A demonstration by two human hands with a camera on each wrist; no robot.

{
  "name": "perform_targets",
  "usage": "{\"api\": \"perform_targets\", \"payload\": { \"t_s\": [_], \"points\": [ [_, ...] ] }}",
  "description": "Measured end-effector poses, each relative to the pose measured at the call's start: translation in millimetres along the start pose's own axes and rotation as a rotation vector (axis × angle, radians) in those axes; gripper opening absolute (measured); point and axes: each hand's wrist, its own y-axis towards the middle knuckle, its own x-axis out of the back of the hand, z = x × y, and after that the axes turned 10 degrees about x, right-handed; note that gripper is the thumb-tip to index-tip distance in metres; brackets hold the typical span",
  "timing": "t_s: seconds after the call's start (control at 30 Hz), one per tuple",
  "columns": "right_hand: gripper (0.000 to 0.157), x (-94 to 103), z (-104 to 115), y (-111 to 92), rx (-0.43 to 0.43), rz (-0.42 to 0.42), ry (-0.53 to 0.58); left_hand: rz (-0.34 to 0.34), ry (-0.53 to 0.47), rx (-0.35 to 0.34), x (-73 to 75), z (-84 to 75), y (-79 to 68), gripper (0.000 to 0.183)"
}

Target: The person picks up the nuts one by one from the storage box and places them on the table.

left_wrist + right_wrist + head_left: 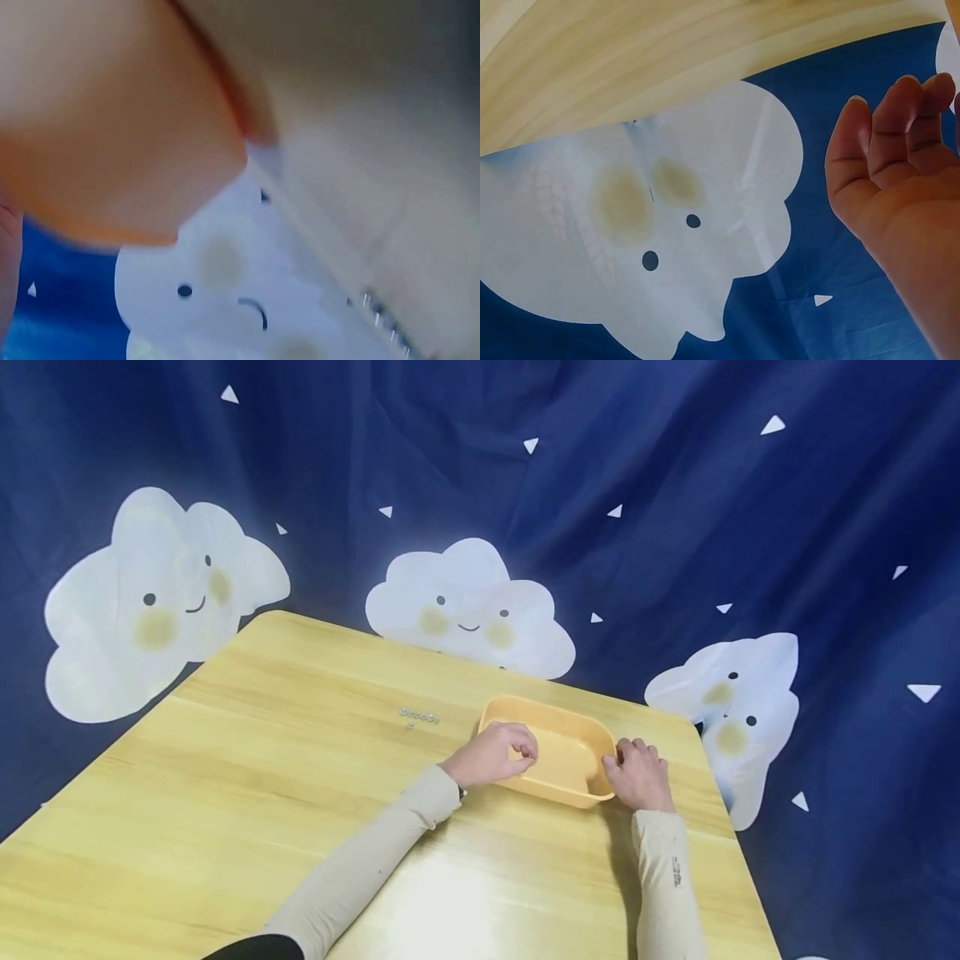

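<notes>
A shallow orange plastic tray (562,793) stands near the far right of the table. My left hand (491,753) hangs over its left side, fingers bent and thumb drawn close to the fingertips; I cannot tell whether a small piece is between them. At the right end, my right hand (641,775) has its thumb on the rim and its fingers curled outside it. The right hand (907,157) shows bent fingers in the right wrist view. Left of the tray, several small silvery pieces (420,717) lie in a short row, with a single silvery piece (409,727) just in front.
The wood-grain table (225,793) ends behind and to the right of the tray. Beyond it hangs a dark blue curtain (450,460) with white clouds and triangles. A blurred pale surface and the silvery pieces (386,324) appear in the left wrist view.
</notes>
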Motion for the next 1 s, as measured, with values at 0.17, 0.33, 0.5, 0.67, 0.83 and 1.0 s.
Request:
{"api": "perform_targets", "payload": {
  "t_s": [0.17,0.33,0.5,0.67,0.83,1.0],
  "points": [
    [0.025,3.1,0,1,-0.001,0.012,0.003,-0.036,0.028,0.008,18.3,3.1,-3.1,0.008],
    [0.025,2.4,-2,1,0.015,0.005,-0.005,-0.064,0.061,0.024,31.8,8.6,-7.1,0.007],
    [0.024,0.5,-1,0,0.017,0.004,0.004,-0.091,0.063,0.042,39.5,13.5,-12.3,0.007],
    [0.025,-1.4,-1,1,0.019,0.013,0.015,-0.093,0.046,0.075,43.4,16.9,-15.6,0.006],
    [0.025,-1.2,-2,2,0.021,0.004,0.017,-0.110,0.039,0.105,48.5,20.0,-16.8,0.004],
    [0.024,0.3,-3,2,0.026,0.002,0.024,-0.141,0.043,0.112,53.6,25.1,-17.1,0.005]
  ]
}}
